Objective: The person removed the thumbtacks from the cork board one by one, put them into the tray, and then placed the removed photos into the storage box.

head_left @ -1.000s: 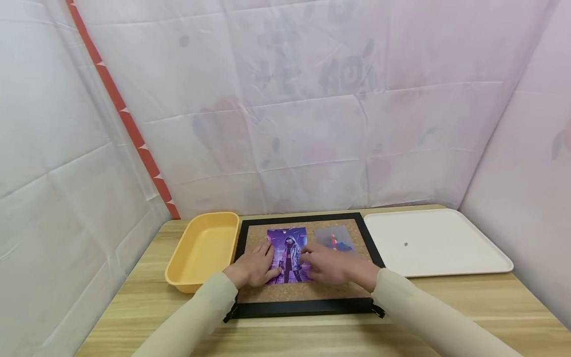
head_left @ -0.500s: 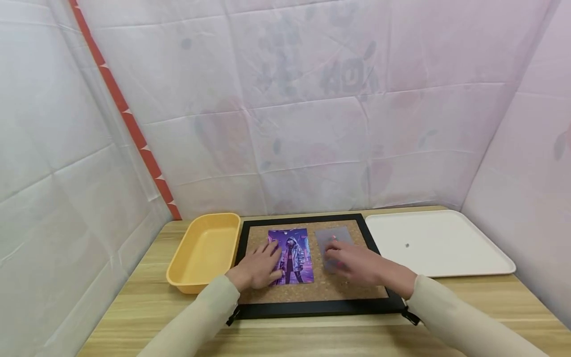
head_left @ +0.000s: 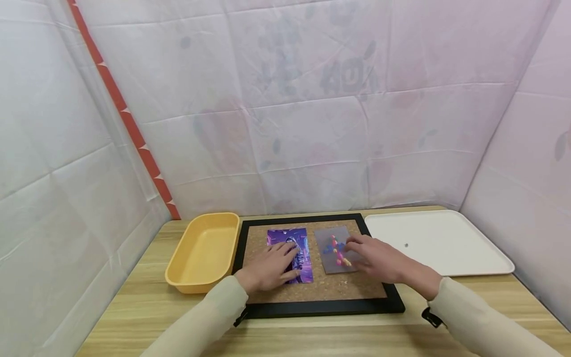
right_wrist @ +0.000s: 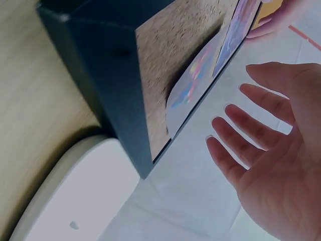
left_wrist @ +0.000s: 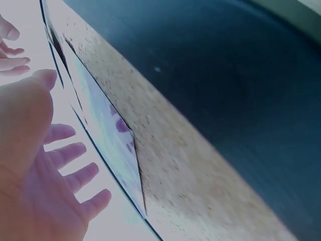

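Note:
A black-framed cork board lies on the table with two pictures on it. On the left is a purple picture of a hooded figure. My left hand is over it, fingers extended and apart, hiding its left part in the head view. Beside it is a grey picture with a colourful design; in the right wrist view this sheet curves up from the cork. My right hand is at its right edge, with loosely bent, spread fingers and nothing in the palm.
A yellow tray stands left of the board. To the right is a white tray with a small dark speck in it. White patterned sheeting rises behind the table and along both sides.
My right hand has moved right, from the purple picture across the grey one to its right edge, uncovering its design. My left hand has shifted right, farther over the purple picture.

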The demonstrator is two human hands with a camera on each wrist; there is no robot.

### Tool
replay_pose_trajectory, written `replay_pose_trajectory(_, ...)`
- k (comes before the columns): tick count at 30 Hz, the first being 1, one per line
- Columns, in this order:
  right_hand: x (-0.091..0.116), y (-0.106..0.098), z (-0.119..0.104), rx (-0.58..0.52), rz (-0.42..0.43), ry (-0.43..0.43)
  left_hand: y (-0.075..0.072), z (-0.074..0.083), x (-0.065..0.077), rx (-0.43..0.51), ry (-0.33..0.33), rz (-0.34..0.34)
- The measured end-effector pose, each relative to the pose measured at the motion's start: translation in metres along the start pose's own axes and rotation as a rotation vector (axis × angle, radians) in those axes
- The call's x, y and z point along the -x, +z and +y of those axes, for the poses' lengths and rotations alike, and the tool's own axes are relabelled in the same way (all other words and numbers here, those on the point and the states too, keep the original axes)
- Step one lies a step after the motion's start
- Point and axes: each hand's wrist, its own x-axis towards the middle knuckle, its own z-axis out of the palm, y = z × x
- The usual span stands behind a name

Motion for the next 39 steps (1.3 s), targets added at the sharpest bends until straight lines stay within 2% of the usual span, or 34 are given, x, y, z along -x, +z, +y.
replay_pose_trajectory(6, 0.011, -0.009, 0.009, 0.035, 0.051, 0.030, -0.002, 0.010, -0.009, -0.042, 0.052, 0.027)
replay_pose_trajectory(19, 0.032, -0.016, 0.035, 0.070, 0.117, 0.189, 0.003, 0.026, -0.026, -0.066, 0.056, 0.019)
replay_pose_trajectory(23, 0.040, -0.015, 0.049, 0.068, 0.108, 0.256, 0.001, 0.032, -0.029, -0.059, 0.044, 0.002)
replay_pose_trajectory(27, 0.048, -0.016, 0.064, 0.029, 0.096, 0.323, -0.001, 0.037, -0.033, -0.047, 0.028, -0.010)
replay_pose_trajectory(33, 0.057, -0.012, 0.087, -0.057, 0.106, 0.365, -0.001, 0.041, -0.041, -0.033, 0.009, -0.026)
replay_pose_trajectory(39, 0.059, -0.006, 0.110, -0.104, 0.070, 0.427, -0.002, 0.042, -0.049, -0.017, 0.008, -0.049)
